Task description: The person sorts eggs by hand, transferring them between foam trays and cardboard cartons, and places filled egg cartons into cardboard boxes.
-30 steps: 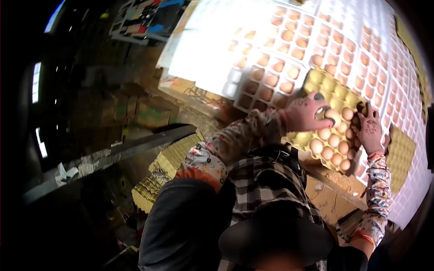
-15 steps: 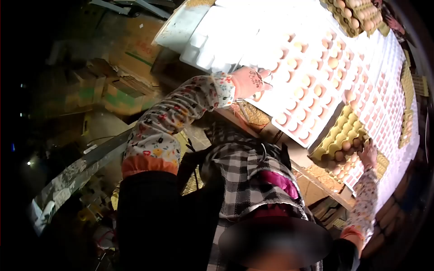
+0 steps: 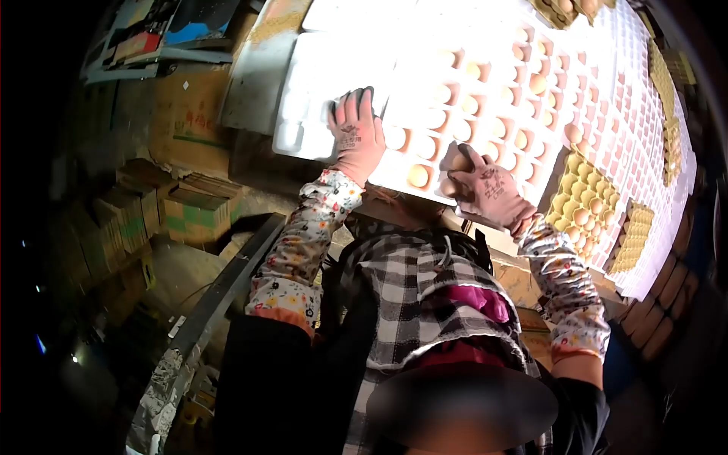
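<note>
My left hand point(image 3: 355, 144), in a pinkish glove with dark fingertips, lies over a white tray point(image 3: 292, 136) with its fingers a little apart and nothing in them. My right hand point(image 3: 491, 191) bends its fingers round a brown egg point(image 3: 460, 161) at the near part of the white tray of eggs. Another egg point(image 3: 449, 187) touches the thumb side of this hand. An egg point(image 3: 418, 176) sits in a cell between my two hands. To the right, a yellow tray point(image 3: 578, 186) holds several eggs in its nearer cells.
More white trays with eggs point(image 3: 538, 83) cover the table to the back and right. A smaller-looking yellow tray point(image 3: 633, 239) lies at the right. Cardboard boxes point(image 3: 193, 212) stand at the left beyond a metal rail point(image 3: 243, 262). Stacked egg trays point(image 3: 565, 11) show at the top.
My left hand has moved left across the white trays. My right hand has left the yellow tray and come left to the white tray with eggs. The view has shifted too.
</note>
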`<action>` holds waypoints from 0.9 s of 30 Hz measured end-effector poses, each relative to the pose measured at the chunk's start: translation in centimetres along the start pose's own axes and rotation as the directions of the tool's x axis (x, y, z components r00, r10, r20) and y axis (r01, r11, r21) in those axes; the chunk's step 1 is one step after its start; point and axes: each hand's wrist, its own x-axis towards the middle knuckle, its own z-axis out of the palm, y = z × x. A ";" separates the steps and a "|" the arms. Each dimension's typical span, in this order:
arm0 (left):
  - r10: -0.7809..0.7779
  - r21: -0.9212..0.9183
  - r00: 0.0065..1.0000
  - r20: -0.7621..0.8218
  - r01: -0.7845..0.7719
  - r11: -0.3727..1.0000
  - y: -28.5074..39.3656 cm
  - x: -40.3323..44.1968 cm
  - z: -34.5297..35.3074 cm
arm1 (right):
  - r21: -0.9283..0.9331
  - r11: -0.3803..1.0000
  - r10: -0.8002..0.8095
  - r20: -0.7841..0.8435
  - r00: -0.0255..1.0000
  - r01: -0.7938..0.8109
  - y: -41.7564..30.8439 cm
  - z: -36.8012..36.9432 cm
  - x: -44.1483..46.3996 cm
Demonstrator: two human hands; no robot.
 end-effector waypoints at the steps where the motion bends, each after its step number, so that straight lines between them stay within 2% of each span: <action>1: 0.029 0.019 1.000 0.007 -0.030 0.999 -0.6 -0.5 0.8 | 0.079 0.997 0.003 -0.059 0.998 0.001 -0.4 -0.8 0.6; 2: 0.056 0.040 0.998 0.012 -0.056 0.998 -1.0 -0.6 1.2 | 0.254 0.967 0.021 -0.128 0.992 0.013 -0.9 -1.9 1.4; 4: -0.002 0.006 1.000 0.003 0.002 1.000 -0.8 -0.5 1.0 | 0.613 0.779 0.130 -0.359 0.924 0.129 -2.4 -2.4 5.0; 6: -0.023 -0.008 1.000 -0.013 0.023 1.000 -0.6 -0.5 1.2 | 0.591 0.768 0.160 -0.550 0.820 0.246 -3.6 -3.2 10.2; 8: 0.008 0.064 0.999 -0.052 -0.005 0.998 -1.1 -0.6 1.3 | 0.488 0.830 0.101 -0.605 0.790 0.268 -3.2 -1.6 15.7; 10: 0.095 0.130 0.992 -0.082 -0.084 0.988 -1.6 -0.4 2.0 | 0.469 0.837 0.125 -0.665 0.736 0.281 -3.3 -0.4 16.8; 12: 0.020 -0.069 1.000 0.023 -0.018 0.997 -3.5 -0.2 3.5 | 0.586 0.771 0.338 -0.710 0.618 0.251 -4.0 0.0 12.8; 13: 0.147 0.296 0.989 0.021 -0.147 0.944 -4.9 -1.6 4.5 | 0.630 0.717 0.393 -0.719 0.573 0.298 -3.5 0.9 8.4; 14: 0.280 0.624 0.959 0.029 -0.237 0.744 -4.7 -2.7 5.7 | 0.651 0.667 0.438 -0.735 0.517 0.361 -3.1 1.7 4.5; 15: 0.056 0.078 0.968 -0.246 -0.037 0.996 2.5 -1.1 1.1 | 0.669 0.668 0.471 -0.719 0.512 0.326 -1.5 3.1 0.0; 16: 0.084 -0.026 0.973 -0.214 -0.092 0.995 7.0 -1.3 0.2 | 0.687 0.660 0.490 -0.701 0.518 0.304 -0.1 4.7 -5.4; 17: 0.011 -0.391 0.994 0.105 0.031 0.920 10.9 -3.1 1.7 | 0.782 0.549 0.593 -0.613 0.522 0.294 0.5 5.4 -11.1; 18: 0.220 -0.512 0.973 0.067 -0.155 0.845 17.2 -3.5 0.2 | 0.788 0.588 0.654 -0.596 0.467 0.181 2.2 7.1 -16.1; 19: 0.342 -0.566 0.928 0.148 -0.204 0.799 22.3 -4.9 0.5 | 0.919 0.345 0.815 -0.395 0.424 0.192 5.0 11.2 -19.7; 20: 0.512 -0.537 0.811 0.283 -0.308 0.785 27.5 -6.2 0.3 | 0.963 0.072 0.930 -0.159 0.331 0.258 6.4 11.8 -24.2; 21: 0.708 -0.571 0.665 0.236 -0.495 0.655 31.9 -7.5 1.2 | 0.966 0.190 0.934 -0.233 0.271 0.176 9.2 14.7 -28.1; 22: 0.774 -0.463 0.568 0.280 -0.627 0.627 35.5 -9.7 3.2 | 0.952 0.295 0.926 -0.307 0.220 0.084 11.1 17.5 -30.6; 23: 0.799 -0.423 0.518 0.306 -0.678 0.601 38.2 -11.3 6.1 | 0.802 0.575 0.801 -0.511 0.312 -0.163 11.6 17.4 -31.7; 24: 0.775 -0.379 0.438 0.455 -0.693 0.614 40.2 -11.4 6.8 | 0.512 0.783 0.621 -0.643 0.447 -0.353 12.3 16.9 -32.7; 25: 0.703 -0.375 0.422 0.572 -0.628 0.682 41.4 -10.9 7.6 | 0.322 0.865 0.497 -0.648 0.577 -0.385 13.0 17.0 -32.6; 26: 0.616 -0.356 0.399 0.679 -0.555 0.752 42.7 -10.3 7.2 | 0.247 0.869 0.479 -0.636 0.605 -0.429 13.8 18.1 -32.1; 27: 0.647 -0.538 0.539 0.539 -0.370 0.757 42.3 -9.7 6.0 | 0.284 0.883 0.467 -0.607 0.643 -0.373 15.4 18.4 -32.2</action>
